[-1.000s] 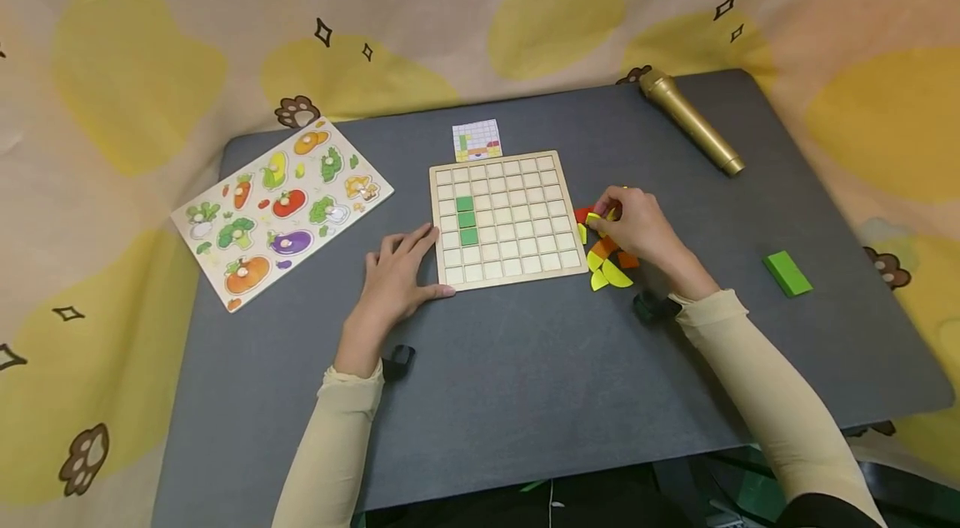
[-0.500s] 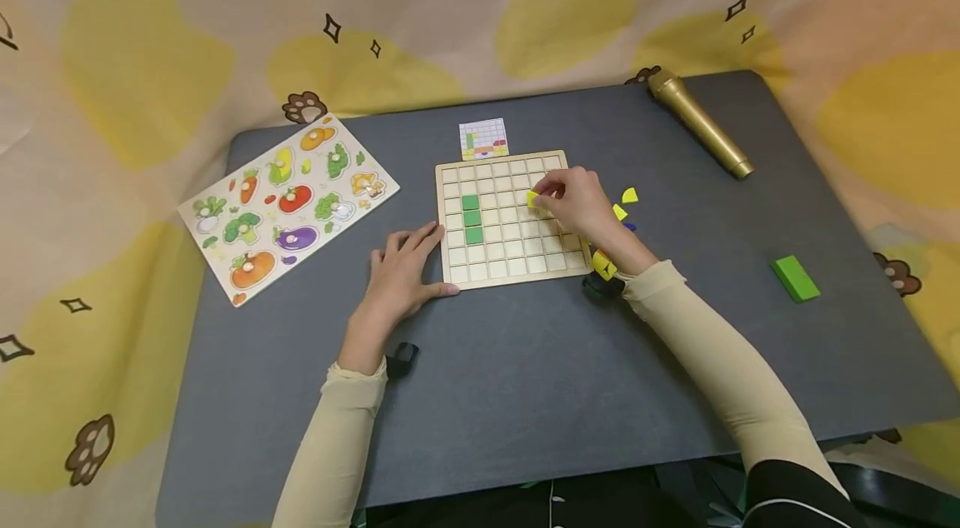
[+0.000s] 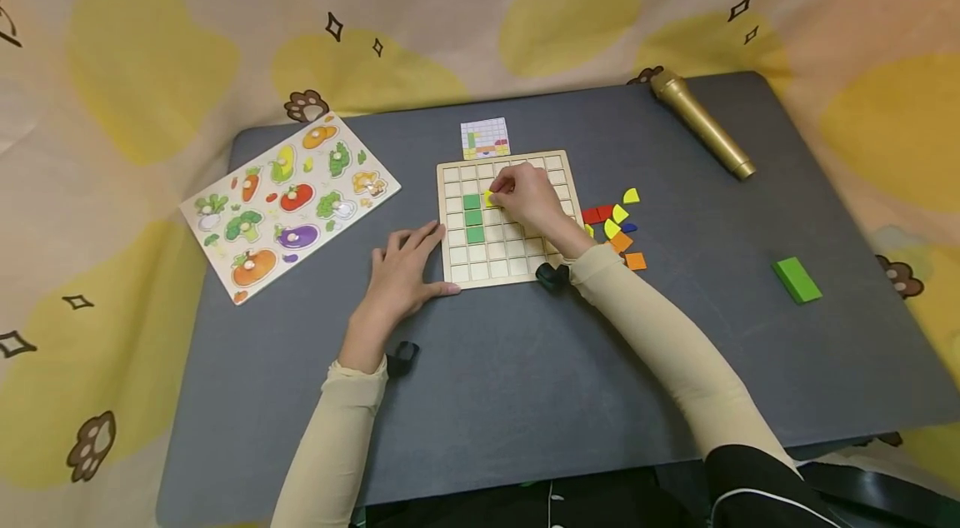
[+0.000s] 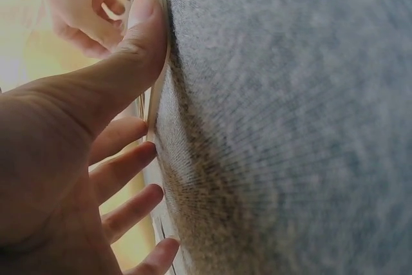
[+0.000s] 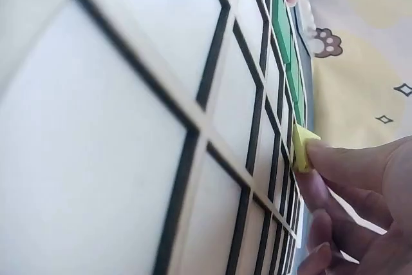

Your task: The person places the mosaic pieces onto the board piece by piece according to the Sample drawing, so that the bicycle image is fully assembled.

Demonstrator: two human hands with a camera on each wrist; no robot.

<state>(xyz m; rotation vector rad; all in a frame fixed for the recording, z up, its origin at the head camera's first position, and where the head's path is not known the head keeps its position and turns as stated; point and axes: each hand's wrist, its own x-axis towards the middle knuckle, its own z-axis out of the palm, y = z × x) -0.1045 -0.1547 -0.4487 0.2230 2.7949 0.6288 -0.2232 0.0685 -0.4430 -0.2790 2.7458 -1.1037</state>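
Note:
A wooden grid board (image 3: pixel 517 267) lies mid-table with a column of green tiles (image 3: pixel 473 217) in its cells. My left hand (image 3: pixel 405 268) rests along its left side, fingers spread at the edge and thumb at the near corner. Between thumb and fingertips my right hand (image 3: pixel 531 199) pinches a small yellow tile (image 5: pixel 302 147), just right of the top green tile, close over the grid. Right of the board lie loose pieces: red tiles (image 3: pixel 597 215), yellow rounded pieces (image 3: pixel 631 196), orange tiles (image 3: pixel 635 261) and a blue piece (image 3: pixel 629 227).
A small pattern card (image 3: pixel 484 136) lies at the board's far edge. To the left is a vegetable puzzle board (image 3: pixel 227 251). A gold microphone (image 3: pixel 703 125) lies at the back right, and a green block (image 3: pixel 797 279) farther right on the grey table (image 3: pixel 525 395).
My right hand has moved left from the loose pieces, carrying the yellow tile over the board to beside the top green tile. The left hand has stayed at the board's edge.

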